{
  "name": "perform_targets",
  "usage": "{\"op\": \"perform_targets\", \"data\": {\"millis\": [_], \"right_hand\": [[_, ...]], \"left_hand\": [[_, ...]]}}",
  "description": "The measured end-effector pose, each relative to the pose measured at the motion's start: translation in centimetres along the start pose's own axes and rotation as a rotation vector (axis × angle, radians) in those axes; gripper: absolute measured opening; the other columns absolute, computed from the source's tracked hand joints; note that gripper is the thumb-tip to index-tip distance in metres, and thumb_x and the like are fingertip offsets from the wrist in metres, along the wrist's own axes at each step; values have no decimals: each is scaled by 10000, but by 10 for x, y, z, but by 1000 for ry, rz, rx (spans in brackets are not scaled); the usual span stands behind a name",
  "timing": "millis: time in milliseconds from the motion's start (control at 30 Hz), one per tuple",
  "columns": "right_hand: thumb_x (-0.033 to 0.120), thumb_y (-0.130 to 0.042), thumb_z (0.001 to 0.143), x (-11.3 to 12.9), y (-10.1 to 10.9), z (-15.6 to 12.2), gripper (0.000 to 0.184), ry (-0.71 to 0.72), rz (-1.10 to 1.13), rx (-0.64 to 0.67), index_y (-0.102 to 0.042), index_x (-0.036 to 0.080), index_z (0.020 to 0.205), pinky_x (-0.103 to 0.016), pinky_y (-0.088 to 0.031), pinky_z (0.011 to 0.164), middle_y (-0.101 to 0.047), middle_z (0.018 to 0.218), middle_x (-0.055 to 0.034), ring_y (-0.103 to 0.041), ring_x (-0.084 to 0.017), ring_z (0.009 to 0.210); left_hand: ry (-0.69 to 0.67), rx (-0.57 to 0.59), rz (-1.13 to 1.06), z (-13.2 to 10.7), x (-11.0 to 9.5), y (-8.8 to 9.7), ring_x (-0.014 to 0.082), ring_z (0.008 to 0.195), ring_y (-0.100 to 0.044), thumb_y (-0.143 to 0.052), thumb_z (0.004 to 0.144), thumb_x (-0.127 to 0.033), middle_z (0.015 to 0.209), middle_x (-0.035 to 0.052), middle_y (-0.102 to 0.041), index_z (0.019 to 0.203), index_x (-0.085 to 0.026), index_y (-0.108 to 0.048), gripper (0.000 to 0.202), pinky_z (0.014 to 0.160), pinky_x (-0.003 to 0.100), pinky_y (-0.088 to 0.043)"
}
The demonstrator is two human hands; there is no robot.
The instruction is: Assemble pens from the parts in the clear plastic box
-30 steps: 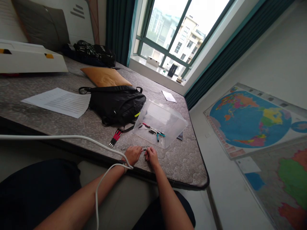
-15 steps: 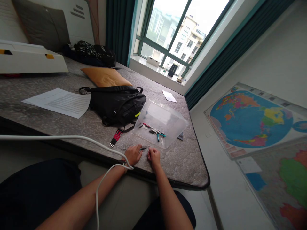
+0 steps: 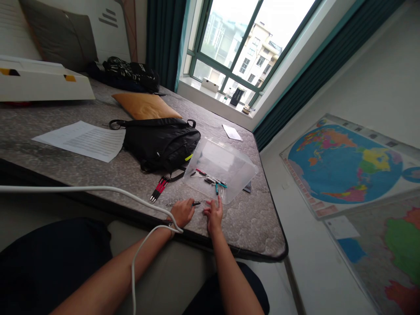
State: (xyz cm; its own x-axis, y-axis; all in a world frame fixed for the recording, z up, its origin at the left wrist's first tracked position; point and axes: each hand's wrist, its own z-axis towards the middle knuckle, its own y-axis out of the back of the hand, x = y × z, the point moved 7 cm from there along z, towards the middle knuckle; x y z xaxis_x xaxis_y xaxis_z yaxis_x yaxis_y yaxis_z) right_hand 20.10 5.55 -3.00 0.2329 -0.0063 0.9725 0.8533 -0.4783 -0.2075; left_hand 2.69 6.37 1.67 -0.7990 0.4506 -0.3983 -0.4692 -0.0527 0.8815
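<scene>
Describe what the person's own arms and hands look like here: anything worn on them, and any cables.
Both forearms are bare, with no sleeves or gloves on the left hand or the right hand. A thin white cable runs to the left wrist, where a small dark band sits. Nothing shows on the right wrist.

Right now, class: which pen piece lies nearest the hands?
The small dark piece by the left hand; others lie farther off, most in the clear plastic tray.
</scene>
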Motion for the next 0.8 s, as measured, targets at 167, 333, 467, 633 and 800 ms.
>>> {"op": "perform_targets", "data": {"millis": [167,333,467,633,800], "right_hand": [[581,-583,821,-4,-16,-3,424,22,-260,159,-601,167,730,-196,-335,373,-574,536,25,-458,-78,368],[588,-570,830,-1,-26,-5,472,83,-461,289,-546,193,573,-216,-352,431,-508,440,44,-448,-90,370],[577,-555,843,2,-29,-6,481,91,-485,317,-545,194,551,-222,-344,439,-489,425,50,-429,-90,367],[579,-556,839,-2,-25,-3,481,36,-414,282,-535,194,552,-219,-301,398,-453,395,55,-386,-84,340],[589,-556,837,-6,-24,-2,484,1,-358,277,-546,184,573,-206,-290,384,-462,401,48,-384,-79,345]], "left_hand": [[-31,0,-3,0,-2,0,222,860,-633,-379,987,-316,940,67,-682,1052,-214,-561,219,737,324,-405],[-97,27,-18,-1,-5,-1,201,848,-626,-339,1009,-358,942,61,-678,1089,-240,-607,304,755,315,-418],[-130,63,-11,-2,-6,-5,199,846,-625,-339,1009,-373,947,56,-677,1115,-260,-615,317,762,315,-420],[-114,50,-28,-1,-5,-6,212,881,-619,-368,1002,-348,1001,73,-680,1132,-223,-584,281,759,319,-412],[-102,54,1,0,-4,-5,204,832,-602,-329,1012,-369,937,59,-670,997,-222,-584,295,729,315,-391]]}}
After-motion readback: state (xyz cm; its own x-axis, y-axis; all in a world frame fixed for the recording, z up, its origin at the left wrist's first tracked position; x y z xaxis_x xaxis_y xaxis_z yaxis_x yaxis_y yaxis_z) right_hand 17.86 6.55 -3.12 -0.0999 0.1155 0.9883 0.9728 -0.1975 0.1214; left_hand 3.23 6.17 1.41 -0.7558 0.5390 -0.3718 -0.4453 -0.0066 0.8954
